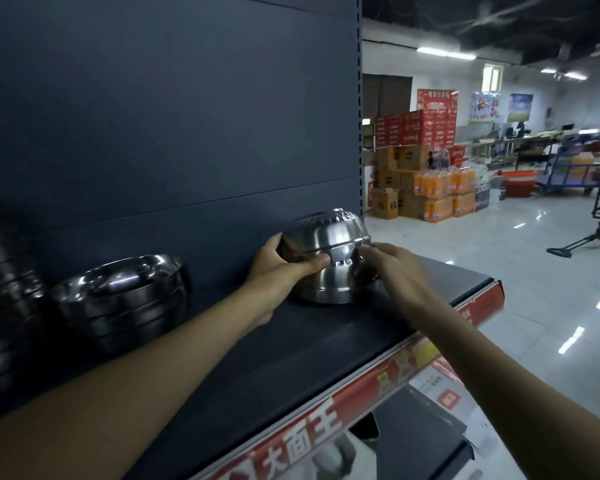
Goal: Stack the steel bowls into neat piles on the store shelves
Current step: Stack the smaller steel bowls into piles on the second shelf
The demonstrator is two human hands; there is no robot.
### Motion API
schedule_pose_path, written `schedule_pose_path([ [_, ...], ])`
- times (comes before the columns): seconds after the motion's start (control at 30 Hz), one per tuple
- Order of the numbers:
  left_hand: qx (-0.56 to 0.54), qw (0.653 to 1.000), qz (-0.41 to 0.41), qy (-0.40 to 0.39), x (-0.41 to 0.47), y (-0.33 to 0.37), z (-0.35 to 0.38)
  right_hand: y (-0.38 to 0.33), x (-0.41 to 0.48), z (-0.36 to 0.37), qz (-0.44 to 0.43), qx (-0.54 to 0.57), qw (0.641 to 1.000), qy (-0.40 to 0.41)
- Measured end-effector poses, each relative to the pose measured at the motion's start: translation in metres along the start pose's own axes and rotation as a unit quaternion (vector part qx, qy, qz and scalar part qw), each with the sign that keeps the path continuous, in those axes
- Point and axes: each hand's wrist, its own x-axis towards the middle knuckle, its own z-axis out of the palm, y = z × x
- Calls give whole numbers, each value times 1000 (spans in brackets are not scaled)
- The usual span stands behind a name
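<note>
A small pile of steel bowls stands on the dark shelf near its right end. The top bowl is tilted, its rim toward the back panel. My left hand grips the pile's left side, thumb across the front. My right hand touches its right side with curled fingertips. Further left on the shelf sits a low stack of bowls. A taller stack rises at the left edge of the view, partly cut off.
A red price strip runs along the shelf's front edge. The dark back panel closes the shelf behind. Beyond the shelf end lie a glossy floor, cartons and orange drink packs, and a blue cart.
</note>
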Motion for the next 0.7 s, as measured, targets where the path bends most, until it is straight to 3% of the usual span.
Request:
schedule_pose_path([
  [0.33,33,996,-19,76,-149,31,-69,-58,-115,42,-38,4,998,-54],
  [0.7,115,984,8,136,-188,19,-102,-53,-144,67,-48,36,990,-128],
])
